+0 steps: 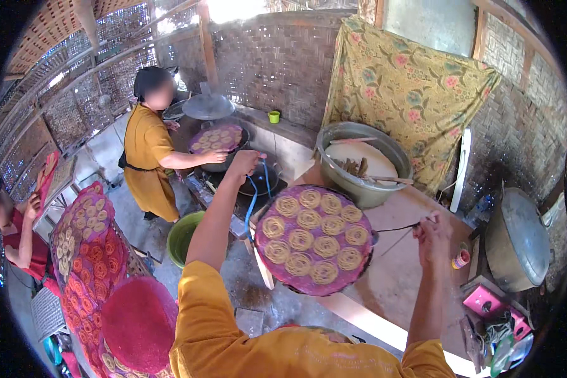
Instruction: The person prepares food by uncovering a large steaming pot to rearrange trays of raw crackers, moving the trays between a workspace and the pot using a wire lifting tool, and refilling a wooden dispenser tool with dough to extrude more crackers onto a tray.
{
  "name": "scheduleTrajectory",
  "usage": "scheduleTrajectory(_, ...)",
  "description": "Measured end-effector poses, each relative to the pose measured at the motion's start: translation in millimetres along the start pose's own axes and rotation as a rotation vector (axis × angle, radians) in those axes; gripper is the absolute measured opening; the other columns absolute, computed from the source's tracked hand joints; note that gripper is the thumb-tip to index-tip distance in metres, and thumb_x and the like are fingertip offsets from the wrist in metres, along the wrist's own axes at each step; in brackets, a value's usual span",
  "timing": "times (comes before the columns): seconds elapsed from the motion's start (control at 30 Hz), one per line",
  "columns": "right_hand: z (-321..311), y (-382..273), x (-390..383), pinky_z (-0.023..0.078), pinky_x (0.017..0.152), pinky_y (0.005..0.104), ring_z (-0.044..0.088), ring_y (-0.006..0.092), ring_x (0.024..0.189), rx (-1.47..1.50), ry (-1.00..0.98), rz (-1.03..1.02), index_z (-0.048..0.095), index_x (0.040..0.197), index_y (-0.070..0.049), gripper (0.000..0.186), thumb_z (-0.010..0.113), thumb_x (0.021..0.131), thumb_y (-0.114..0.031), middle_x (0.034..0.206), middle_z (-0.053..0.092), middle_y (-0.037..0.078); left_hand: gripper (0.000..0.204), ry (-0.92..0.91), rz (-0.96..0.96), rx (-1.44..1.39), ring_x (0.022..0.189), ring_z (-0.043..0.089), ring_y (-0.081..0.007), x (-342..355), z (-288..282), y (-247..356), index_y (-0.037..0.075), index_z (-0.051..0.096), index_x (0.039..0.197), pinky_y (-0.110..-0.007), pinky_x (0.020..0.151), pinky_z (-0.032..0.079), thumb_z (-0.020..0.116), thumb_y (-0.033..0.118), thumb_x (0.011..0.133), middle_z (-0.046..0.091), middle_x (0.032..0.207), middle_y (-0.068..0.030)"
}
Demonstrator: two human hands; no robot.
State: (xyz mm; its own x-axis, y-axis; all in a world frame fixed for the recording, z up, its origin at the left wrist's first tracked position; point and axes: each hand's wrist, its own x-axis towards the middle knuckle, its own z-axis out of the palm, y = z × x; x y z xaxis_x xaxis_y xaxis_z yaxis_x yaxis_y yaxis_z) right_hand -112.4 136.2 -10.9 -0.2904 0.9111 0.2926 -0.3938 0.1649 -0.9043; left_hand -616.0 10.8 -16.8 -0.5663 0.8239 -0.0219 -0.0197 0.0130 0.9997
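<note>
A round tray (334, 290) covered in purple-pink cloth hangs between my hands, above the table's left edge. Several pale yellow noodle coils (309, 219) lie spread over it. My left hand (246, 164), raised on the tray's far left, is closed around a blue strap (253, 205) that runs down toward the tray's left side. On the right, my right hand (433, 233) is closed on a thin dark cord (394, 229) stretched to the tray's right rim. The tray's underside is hidden.
A grey tub (390, 196) of pale batter with sticks stands behind the tray on the table (390, 277). Far left, a co-worker (148, 151) reaches to another tray (201, 135) over a stove pot. A green basin (177, 246) sits below; a lidded pot (516, 239) stands right.
</note>
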Motion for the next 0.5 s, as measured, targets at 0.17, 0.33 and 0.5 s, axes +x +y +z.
scheduleTrajectory(0.17, 67, 27, 22, 0.041, 0.052, 0.0245, 0.047, 0.0098, 0.055, 0.112, -0.09, 0.061, 0.04, 0.1, -0.011, 0.023, 0.054, 0.084, -0.003, 0.066, 0.047, 0.0, 0.017, -0.057, 0.04, -0.16, 0.042, 0.034, -0.0049, 68, -85, -20, 0.007, 0.061, 0.09, -0.021, 0.036, 0.024, 0.047, 0.017, 0.089, 0.043, 0.058, 0.0069)
scheduleTrajectory(0.33, 60, 39, 29, 0.041, 0.054, 0.0243, 0.047, 0.0098, 0.057, 0.093, -0.087, 0.089, 0.041, 0.099, -0.011, 0.02, 0.054, 0.085, -0.004, 0.067, 0.047, 0.0, 0.017, -0.022, 0.124, -0.029, 0.043, 0.035, -0.0052, 85, -55, -34, 0.009, 0.06, 0.093, -0.022, 0.036, 0.023, 0.046, 0.017, 0.089, 0.043, 0.059, 0.0069)
scheduleTrajectory(0.5, 12, 42, 4, 0.039, 0.055, 0.0241, 0.045, 0.0095, 0.059, -0.06, -0.016, 0.113, 0.044, 0.096, -0.01, 0.013, 0.052, 0.086, -0.007, 0.068, 0.044, 0.0, 0.023, 0.164, 0.003, 0.133, 0.047, 0.049, -0.0134, 51, -72, -36, 0.008, 0.064, 0.09, -0.032, 0.044, 0.039, 0.047, 0.023, 0.087, 0.057, 0.064, -0.0013)
